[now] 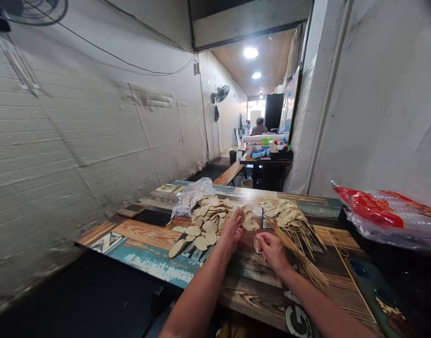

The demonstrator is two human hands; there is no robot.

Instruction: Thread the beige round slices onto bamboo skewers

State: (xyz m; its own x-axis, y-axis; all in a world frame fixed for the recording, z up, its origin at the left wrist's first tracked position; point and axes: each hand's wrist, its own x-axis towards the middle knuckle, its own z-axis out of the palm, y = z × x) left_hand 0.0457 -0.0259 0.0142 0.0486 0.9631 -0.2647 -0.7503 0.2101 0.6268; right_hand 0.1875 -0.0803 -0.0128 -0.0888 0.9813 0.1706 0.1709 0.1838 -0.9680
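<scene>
My left hand [233,227] reaches to the edge of a heap of flat pale slices [210,213] on the painted wooden table [148,253]; its fingers curl down onto a slice. My right hand [270,247] is closed in a pinch on a thin wooden skewer with a pale slice [256,245] on it. A smaller group of slices [250,218] lies just beyond both hands. To the right, several loaded skewers [289,218] lie fanned out, their bare sticks [303,260] pointing toward me.
A clear plastic bag [194,193] sits behind the heap. Red-and-clear packets [384,213] rest at the right on a dark surface. One loose skewer [352,277] lies at right. White walls close in on both sides. Far down the room a person sits at a cluttered table [266,157].
</scene>
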